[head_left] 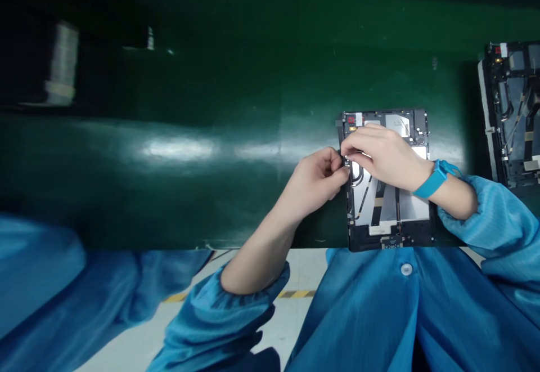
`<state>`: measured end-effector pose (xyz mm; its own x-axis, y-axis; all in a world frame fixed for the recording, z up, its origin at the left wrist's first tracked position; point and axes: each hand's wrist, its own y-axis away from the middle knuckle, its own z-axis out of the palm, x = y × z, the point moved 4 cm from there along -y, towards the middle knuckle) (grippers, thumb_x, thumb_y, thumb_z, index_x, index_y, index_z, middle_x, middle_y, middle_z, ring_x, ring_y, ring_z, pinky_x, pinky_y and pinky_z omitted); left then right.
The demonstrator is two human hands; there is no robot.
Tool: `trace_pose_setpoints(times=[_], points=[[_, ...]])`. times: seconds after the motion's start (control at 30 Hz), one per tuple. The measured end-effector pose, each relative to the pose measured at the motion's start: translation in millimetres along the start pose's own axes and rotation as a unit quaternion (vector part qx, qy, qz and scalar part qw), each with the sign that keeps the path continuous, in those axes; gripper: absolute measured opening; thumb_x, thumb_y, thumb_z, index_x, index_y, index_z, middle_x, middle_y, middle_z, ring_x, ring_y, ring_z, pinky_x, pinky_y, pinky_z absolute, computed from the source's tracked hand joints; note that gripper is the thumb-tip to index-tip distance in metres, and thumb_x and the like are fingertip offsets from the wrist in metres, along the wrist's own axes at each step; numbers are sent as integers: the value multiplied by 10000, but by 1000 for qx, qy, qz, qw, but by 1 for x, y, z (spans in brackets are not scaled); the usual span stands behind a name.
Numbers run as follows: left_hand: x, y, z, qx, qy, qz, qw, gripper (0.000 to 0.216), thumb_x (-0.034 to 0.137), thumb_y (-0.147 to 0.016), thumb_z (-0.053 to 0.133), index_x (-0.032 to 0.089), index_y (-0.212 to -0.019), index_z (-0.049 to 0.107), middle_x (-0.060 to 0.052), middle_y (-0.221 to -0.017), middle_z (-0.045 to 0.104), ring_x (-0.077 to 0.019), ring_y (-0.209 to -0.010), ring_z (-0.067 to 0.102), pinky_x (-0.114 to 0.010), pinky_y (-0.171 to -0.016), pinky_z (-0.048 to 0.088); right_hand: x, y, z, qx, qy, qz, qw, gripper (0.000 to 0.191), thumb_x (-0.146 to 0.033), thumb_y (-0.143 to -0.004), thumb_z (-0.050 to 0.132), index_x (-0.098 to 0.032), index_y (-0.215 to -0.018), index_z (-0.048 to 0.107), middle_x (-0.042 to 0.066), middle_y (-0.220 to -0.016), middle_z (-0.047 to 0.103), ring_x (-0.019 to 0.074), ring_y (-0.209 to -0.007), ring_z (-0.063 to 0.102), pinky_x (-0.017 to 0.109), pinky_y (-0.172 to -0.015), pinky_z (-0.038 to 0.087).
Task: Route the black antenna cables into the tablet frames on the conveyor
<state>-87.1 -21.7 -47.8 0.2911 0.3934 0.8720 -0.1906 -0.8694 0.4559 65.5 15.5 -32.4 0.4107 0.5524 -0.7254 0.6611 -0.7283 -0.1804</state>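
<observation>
An opened tablet-like electronic device (413,209) lies on the green bench near its front edge, with silver plates, black flat cables and small boards exposed. My left hand (316,180) is at the device's left edge, fingers curled and thumb against the frame. Over the upper left part of the device is my right hand (382,152), its thumb and index finger pinched together close to the same edge. Whatever small part lies between the fingertips of either hand is too small or hidden to name. A blue wrist strap (434,180) circles my right wrist.
At the far right, more opened devices of the same kind (514,113) appear stacked on the green bench (253,90). Dark shapes with a pale strip (63,62) stand at the upper left. A person's blue sleeve (37,282) is at the lower left.
</observation>
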Motion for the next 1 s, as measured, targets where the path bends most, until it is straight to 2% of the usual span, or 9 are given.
trace_pose_setpoints(times=[0.23, 0.4, 0.6, 0.73, 1.0], points=[[6, -5, 3, 3, 25, -48, 999, 293, 118, -660, 617, 245, -665, 353, 116, -450, 361, -57, -339, 386, -179, -376, 249, -1, -1, -3, 8, -5, 4, 1000, 206, -64, -953, 507, -194, -945, 665, 58, -955, 699, 216, -917, 581, 355, -885, 434], [9, -9, 3, 2, 15, -57, 998, 306, 114, -627, 602, 245, -638, 326, 110, -443, 341, -58, -349, 382, -172, -373, 203, 4, 0, -8, 70, 19, 64, 995, 186, -75, -938, 539, -206, -946, 672, 45, -939, 714, 215, -891, 567, 354, -870, 421], [16, -24, -3, 37, 17, -26, 999, 320, 93, -580, 611, 232, -617, 326, 110, -503, 303, -30, -406, 299, -170, -400, 176, 8, 0, -14, 129, -3, 122, 984, 151, -90, -881, 624, -208, -957, 679, 26, -904, 719, 205, -873, 620, 346, -856, 459], [15, -30, -1, 38, 68, -48, 996, 325, 107, -573, 614, 244, -636, 326, 120, -478, 308, -33, -381, 297, -171, -382, 165, 8, -1, -17, 124, -18, 134, 983, 168, -59, -846, 636, -205, -921, 666, -7, -836, 710, 170, -813, 634, 322, -850, 467], [11, -32, 0, 63, 128, 2, 990, 318, 133, -566, 626, 246, -621, 333, 129, -448, 310, -28, -350, 314, -166, -363, 190, 8, -11, -18, 98, -18, 177, 979, 179, -75, -831, 657, -204, -952, 685, -6, -848, 737, 151, -771, 638, 290, -759, 454]])
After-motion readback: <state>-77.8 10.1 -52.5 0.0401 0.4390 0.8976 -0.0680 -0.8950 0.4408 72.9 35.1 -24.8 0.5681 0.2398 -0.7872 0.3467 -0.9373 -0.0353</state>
